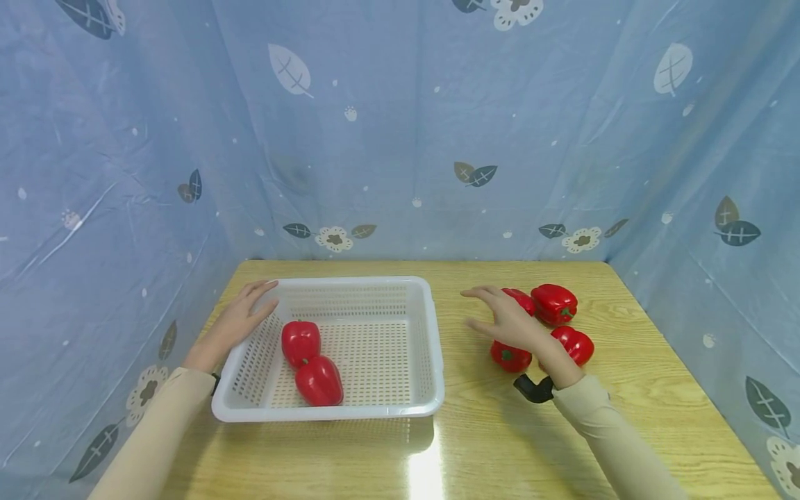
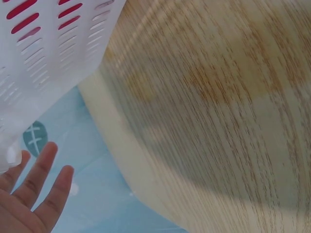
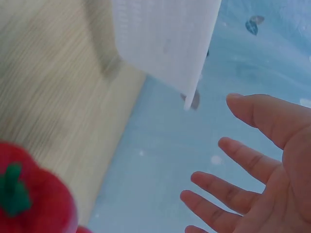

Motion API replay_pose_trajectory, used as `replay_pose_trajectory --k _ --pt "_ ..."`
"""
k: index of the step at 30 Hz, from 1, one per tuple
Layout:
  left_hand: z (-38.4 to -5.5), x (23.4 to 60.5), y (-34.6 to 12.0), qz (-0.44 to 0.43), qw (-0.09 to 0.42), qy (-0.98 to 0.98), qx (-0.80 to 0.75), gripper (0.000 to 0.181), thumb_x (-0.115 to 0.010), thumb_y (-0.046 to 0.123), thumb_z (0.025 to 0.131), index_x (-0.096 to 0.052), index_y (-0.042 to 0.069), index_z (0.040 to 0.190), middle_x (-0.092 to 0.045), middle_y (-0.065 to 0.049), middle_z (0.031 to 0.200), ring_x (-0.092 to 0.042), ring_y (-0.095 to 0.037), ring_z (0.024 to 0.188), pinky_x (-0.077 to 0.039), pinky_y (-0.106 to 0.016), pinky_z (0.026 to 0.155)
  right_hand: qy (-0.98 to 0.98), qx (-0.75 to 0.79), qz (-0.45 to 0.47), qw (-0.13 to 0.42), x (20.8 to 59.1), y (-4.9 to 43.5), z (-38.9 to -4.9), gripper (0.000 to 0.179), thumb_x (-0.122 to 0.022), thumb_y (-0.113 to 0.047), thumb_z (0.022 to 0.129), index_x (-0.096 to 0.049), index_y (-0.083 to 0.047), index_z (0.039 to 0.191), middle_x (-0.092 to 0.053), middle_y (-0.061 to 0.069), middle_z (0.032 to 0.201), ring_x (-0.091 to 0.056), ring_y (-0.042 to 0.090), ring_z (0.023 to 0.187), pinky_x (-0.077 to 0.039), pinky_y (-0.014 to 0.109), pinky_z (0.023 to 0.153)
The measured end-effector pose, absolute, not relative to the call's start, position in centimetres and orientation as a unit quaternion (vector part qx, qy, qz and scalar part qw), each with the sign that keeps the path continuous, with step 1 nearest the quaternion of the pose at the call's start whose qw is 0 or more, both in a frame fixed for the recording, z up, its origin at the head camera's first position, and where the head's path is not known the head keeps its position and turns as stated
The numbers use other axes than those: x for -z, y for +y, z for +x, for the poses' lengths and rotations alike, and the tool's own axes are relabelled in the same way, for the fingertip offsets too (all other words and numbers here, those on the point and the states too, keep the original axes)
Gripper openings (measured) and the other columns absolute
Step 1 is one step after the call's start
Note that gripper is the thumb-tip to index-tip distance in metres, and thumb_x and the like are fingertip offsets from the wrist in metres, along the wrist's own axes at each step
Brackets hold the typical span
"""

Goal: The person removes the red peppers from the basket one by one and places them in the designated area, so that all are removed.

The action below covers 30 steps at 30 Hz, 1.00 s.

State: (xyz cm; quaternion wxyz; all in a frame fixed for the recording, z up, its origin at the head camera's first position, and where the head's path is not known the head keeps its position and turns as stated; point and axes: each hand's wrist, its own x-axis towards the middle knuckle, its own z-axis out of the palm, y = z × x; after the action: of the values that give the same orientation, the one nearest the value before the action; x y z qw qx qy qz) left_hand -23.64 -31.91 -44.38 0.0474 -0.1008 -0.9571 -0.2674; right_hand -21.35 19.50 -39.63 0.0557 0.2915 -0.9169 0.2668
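A white slotted plastic basket [image 1: 328,414] stands on the left part of the table. Two red bell peppers lie in its left half, the rear pepper [image 1: 301,345] touching the front pepper [image 1: 320,382]. My left hand [image 1: 232,321] is at the basket's left rim, fingers extended; in the left wrist view its fingers [image 2: 40,174] spread beside the wall. Above several loose red bell peppers, including one at the back [image 1: 553,303] and one at the front [image 1: 511,357], hovers my right hand [image 1: 511,323]. Its fingers [image 3: 233,194] are spread apart with nothing between them, and it partly hides the peppers.
The wood-grain table [image 1: 475,444] carries everything. A blue curtain [image 1: 400,139] with leaf and flower prints encloses the back and both sides. Another loose pepper [image 1: 573,346] lies just beyond my right wrist, which wears a black strap [image 1: 535,389].
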Motion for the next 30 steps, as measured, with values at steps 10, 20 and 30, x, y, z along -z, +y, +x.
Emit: replay_pose_trajectory --k 10,20,30 --pt "-23.7 44.3 -31.9 -0.100 0.048 -0.958 0.266 0.058 -0.047 0.042 0.094 -0.031 0.019 0.145 -0.024 -0.017 0.148 -0.030 -0.044 0.130 -0.029 -0.069 0.096 -0.908 -0.252 0.329 0.058 38.7 15.7 -21.9 0.052 -0.068 -0.028 0.084 -0.052 -0.008 0.129 -0.052 0.012 0.129 -0.048 0.031 0.120 -0.043 0.051 0.096" --pt "-23.5 44.1 -31.8 -0.104 0.044 -0.957 0.266 0.058 -0.047 0.042 0.095 -0.030 0.019 0.146 -0.023 -0.017 0.149 -0.030 -0.045 0.130 -0.029 -0.069 0.096 -0.898 -0.233 0.369 0.052 37.2 12.1 -22.7 0.050 -0.066 -0.030 0.085 -0.053 -0.010 0.129 -0.051 0.010 0.131 -0.048 0.028 0.121 -0.040 0.047 0.100" --pt "-23.5 44.1 -31.8 -0.103 0.047 -0.956 0.270 0.059 -0.047 0.042 0.095 -0.030 0.018 0.146 -0.023 -0.017 0.149 -0.030 -0.044 0.130 -0.029 -0.069 0.096 -0.888 -0.220 0.403 0.026 35.6 8.3 -23.2 0.051 -0.065 -0.033 0.086 -0.051 -0.012 0.130 -0.052 0.007 0.131 -0.045 0.025 0.124 -0.037 0.043 0.104"
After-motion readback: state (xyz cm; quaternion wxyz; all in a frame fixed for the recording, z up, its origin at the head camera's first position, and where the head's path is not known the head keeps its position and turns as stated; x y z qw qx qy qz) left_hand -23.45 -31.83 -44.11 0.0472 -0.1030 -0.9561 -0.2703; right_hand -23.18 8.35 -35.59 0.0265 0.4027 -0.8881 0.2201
